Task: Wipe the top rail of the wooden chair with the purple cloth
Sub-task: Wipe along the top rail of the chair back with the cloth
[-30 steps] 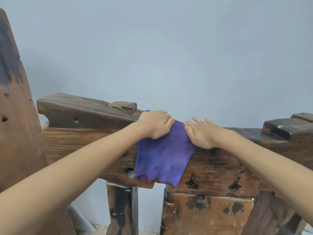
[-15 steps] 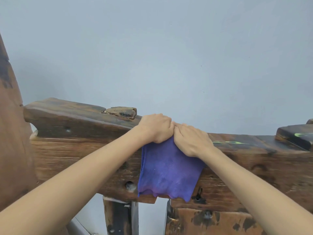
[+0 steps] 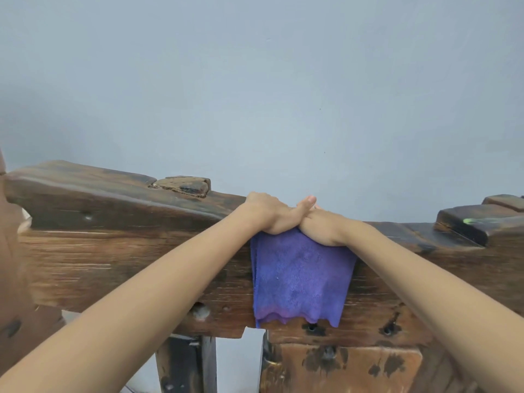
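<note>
The dark wooden chair's thick top rail (image 3: 119,199) runs across the view from left to right. A purple cloth (image 3: 300,279) is draped over its middle and hangs down the near face. My left hand (image 3: 269,215) presses on the cloth's top left, fingers curled over the rail's far side. My right hand (image 3: 326,225) lies pressed against it on the cloth's top right. The part of the cloth on top of the rail is hidden under both hands.
A raised wooden block (image 3: 184,185) sits on the rail to the left of my hands, and a stepped block (image 3: 470,222) with a green mark rises at the right. Chair posts (image 3: 187,364) stand below. A plain grey wall (image 3: 255,95) is behind.
My right hand slid left along the rail until it met my left hand; both now press close together on the cloth. The view has shifted slightly.
</note>
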